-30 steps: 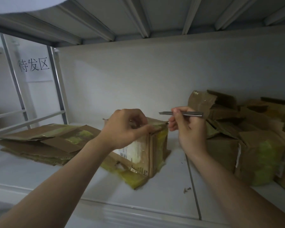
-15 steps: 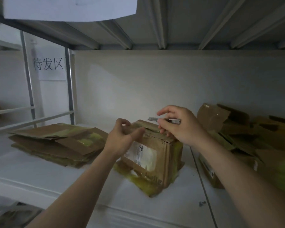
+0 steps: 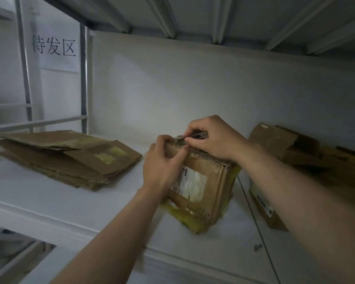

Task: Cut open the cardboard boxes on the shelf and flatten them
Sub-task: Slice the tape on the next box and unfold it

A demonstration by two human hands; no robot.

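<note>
Left hand [image 3: 162, 162]: grips the top near corner of the box, fingers curled over the upper edge and thumb laid along the front face, steadying it.
Right hand [image 3: 215, 138]: pinches a slim metal cutter [image 3: 197, 136] between thumb and fingertips, its tip at the box's top edge, just beside the left fingers.
Hands together: close, almost touching, both on the same top seam.
Box [image 3: 203, 187]: stands on edge, mid-shelf, and tilted. It has a white shipping label [image 3: 191, 182] on the face toward the camera and yellow tape [image 3: 184, 218] crumpled along its bottom.
Box contents: flaps look closed, so I cannot tell what, if anything, is inside.
Step in hand: by my reading, slitting the tape along the top seam of this box; flattening is not yet begun.
Next move calls for: drawing the blade along the seam away from the left fingers, which sit very near its tip. The box must be held firm so it does not tip. Then the flaps can be spread and the box pressed flat.
Shelf [image 3: 90, 201]: pale metal board carrying everything; a few small bits of debris [image 3: 257, 246] lie near its front.
Flattened stack [image 3: 66, 156]: collapsed cardboard lying flat at the left, well apart from the box.
Waiting boxes [image 3: 285, 144]: a jumble at the right with some flaps up, insides not visible.
Sign [image 3: 53, 47]: paper with printed characters, far left, behind the shelf post.
</note>
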